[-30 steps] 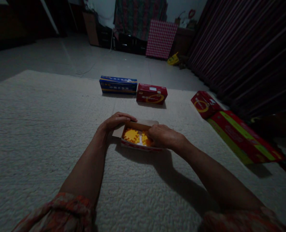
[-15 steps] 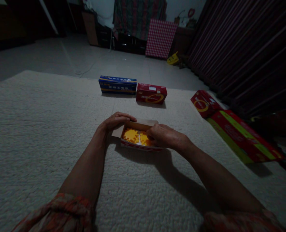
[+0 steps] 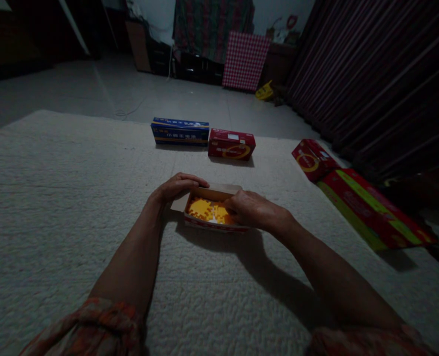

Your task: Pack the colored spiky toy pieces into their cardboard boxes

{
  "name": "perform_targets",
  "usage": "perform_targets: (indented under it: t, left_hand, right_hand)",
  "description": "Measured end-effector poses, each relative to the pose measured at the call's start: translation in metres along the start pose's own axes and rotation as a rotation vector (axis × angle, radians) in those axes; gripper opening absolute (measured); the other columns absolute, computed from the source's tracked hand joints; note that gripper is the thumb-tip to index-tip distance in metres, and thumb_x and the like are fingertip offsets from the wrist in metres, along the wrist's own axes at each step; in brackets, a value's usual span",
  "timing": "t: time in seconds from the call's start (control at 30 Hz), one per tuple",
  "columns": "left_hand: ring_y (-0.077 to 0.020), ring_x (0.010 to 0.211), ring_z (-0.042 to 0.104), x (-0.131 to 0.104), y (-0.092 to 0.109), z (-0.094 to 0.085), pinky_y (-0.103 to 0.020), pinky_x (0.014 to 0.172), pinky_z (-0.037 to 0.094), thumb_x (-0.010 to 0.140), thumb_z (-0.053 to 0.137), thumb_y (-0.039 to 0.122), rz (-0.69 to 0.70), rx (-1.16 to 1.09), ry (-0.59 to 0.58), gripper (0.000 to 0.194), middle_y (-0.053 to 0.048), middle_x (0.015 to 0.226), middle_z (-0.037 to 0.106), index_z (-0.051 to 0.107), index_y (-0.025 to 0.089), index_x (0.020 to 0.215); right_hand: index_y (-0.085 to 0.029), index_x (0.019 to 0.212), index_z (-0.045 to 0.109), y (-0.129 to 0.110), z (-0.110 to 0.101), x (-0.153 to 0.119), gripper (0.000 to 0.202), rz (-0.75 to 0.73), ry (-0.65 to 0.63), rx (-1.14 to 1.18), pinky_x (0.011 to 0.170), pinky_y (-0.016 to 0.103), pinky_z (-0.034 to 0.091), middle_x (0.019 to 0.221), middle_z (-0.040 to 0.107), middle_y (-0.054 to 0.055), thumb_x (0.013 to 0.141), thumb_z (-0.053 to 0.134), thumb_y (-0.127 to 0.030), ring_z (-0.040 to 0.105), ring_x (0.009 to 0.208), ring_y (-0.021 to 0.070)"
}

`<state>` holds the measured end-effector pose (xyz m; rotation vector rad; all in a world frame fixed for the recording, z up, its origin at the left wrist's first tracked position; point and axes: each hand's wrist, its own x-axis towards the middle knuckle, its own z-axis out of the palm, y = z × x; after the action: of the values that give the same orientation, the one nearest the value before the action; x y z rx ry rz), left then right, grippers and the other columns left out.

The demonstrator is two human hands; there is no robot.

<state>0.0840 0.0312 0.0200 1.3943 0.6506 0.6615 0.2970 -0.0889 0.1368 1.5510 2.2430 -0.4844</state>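
An open cardboard box [image 3: 215, 227] with red and white sides lies on the quilted cover in front of me. Inside sit yellow pieces with toothed edges like gears; one yellow toothed piece [image 3: 200, 207] fills the left end. My left hand [image 3: 180, 185] holds the box at its far left corner, fingers along the back rim, beside an unfolded end flap [image 3: 179, 203]. At the right end, my right hand [image 3: 249, 207] is closed and reaches inside, over another yellow toothed piece [image 3: 221, 213]. Its fingertips are hidden, so I cannot see what they grip.
Beyond the box stand a blue carton [image 3: 180, 133] and a red carton [image 3: 231, 146], side by side. To the right, another red carton [image 3: 312, 160] touches a long red and yellow-green box [image 3: 375, 210]. The pale quilted cover [image 3: 93, 198] ends before the tiled floor.
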Motion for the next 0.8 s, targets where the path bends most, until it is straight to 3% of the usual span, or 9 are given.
perform_targets:
  t: [0.3,0.53,0.8]
  left_hand:
    - [-0.0241,0.099,0.07,0.0008,0.0008,-0.001,-0.04,0.098,0.049,0.071,0.073,0.027,-0.012,-0.017,-0.018,0.022,-0.01,0.1,0.081,0.083,0.019,0.089]
    - [-0.0226,0.099,0.07,0.0012,-0.0011,-0.0028,-0.039,0.099,0.048,0.073,0.072,0.024,0.001,-0.013,-0.026,0.021,-0.01,0.101,0.081,0.083,0.019,0.089]
    - [-0.0231,0.099,0.07,0.0016,-0.0024,-0.0035,-0.04,0.099,0.048,0.073,0.07,0.024,0.001,-0.005,-0.024,0.022,-0.01,0.101,0.08,0.083,0.019,0.091]
  right_hand:
    - [-0.015,0.115,0.072,0.0063,0.0081,0.0059,0.031,-0.033,0.04,-0.013,0.073,0.03,0.049,0.107,0.075,0.016,0.09,0.054,-0.016,0.07,0.089,0.0244]
    - [-0.011,0.106,0.075,0.0029,0.0052,0.0065,0.026,-0.012,-0.001,-0.038,0.073,0.032,0.052,0.098,0.075,0.017,0.088,0.058,-0.017,0.071,0.084,0.0248]
    - [-0.013,0.1,0.076,0.005,0.0061,0.0083,0.021,-0.023,-0.018,-0.019,0.066,0.028,0.047,0.096,0.076,0.014,0.085,0.061,-0.017,0.069,0.078,0.0215]
